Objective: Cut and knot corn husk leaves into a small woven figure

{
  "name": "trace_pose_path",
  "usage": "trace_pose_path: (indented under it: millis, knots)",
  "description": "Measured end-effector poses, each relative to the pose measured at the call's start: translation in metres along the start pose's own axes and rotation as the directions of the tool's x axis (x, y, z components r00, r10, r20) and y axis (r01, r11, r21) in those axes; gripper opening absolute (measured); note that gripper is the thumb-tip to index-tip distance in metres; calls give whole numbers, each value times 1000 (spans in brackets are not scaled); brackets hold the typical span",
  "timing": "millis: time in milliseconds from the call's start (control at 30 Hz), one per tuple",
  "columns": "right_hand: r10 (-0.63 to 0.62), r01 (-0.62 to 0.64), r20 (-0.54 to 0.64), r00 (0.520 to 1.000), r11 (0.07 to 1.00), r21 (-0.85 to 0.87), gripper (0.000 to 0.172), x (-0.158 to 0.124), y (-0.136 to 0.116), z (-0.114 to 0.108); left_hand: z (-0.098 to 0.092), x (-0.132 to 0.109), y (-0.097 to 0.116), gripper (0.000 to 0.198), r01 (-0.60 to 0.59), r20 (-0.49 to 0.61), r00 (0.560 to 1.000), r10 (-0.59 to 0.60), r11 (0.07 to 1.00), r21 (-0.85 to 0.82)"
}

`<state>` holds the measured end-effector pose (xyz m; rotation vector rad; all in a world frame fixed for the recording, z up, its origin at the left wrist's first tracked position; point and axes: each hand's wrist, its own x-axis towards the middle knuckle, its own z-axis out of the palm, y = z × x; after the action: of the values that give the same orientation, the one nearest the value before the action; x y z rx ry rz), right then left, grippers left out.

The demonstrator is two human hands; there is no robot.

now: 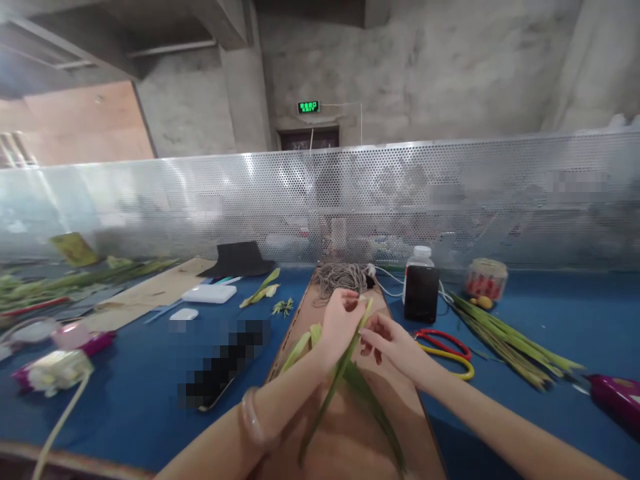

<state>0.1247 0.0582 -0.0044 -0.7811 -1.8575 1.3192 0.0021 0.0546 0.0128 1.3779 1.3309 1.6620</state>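
Observation:
Long green leaves point(345, 367) hang folded between my hands, their pointed ends spreading down over a brown cardboard strip point(410, 407). My left hand point(341, 323) is closed, pinching the upper part of the leaf between thumb and fingers. Close on its right, my right hand point(387, 340) has its fingers curled against the leaf's edge; its fingertips are partly hidden. More pale green leaf pieces point(300, 348) lie beside and under my left forearm. A tangled bundle of grey cord point(340, 279) rests on the cardboard just beyond my hands.
Right: scissors with red and yellow handles point(453, 350), a phone point(421, 293) propped before a white bottle point(423, 255), green stalks point(515, 337) and a purple tool point(617, 400). Left: a blurred-out dark object point(225, 367), a white case point(209, 293) and leaves point(115, 272). Behind stands a perforated metal panel point(250, 200).

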Motion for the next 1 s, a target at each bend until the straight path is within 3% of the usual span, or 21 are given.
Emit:
trace_pose_path:
  millis: [267,433,700,833,1000]
  knots:
    - [38,-36,-45,998,999,38,15,0,17,1,1,-22,-22,31,209,166,969,-181,963,-169]
    - [67,-62,-121,990,997,44,14,-1,21,-1,-9,-19,-36,34,251,255,946,-199,949,-189]
    - [-46,24,-337,940,997,-68,20,-3,16,-13,-8,-24,-37,32,180,346,927,-146,981,-67]
    - [-115,65,-444,889,990,-126,24,-6,14,-14,-3,-34,-35,35,3,354,935,-18,999,43]
    - [-203,118,-429,880,969,-217,8,-8,12,-15,-2,-39,-32,38,-29,322,946,29,1000,-6]
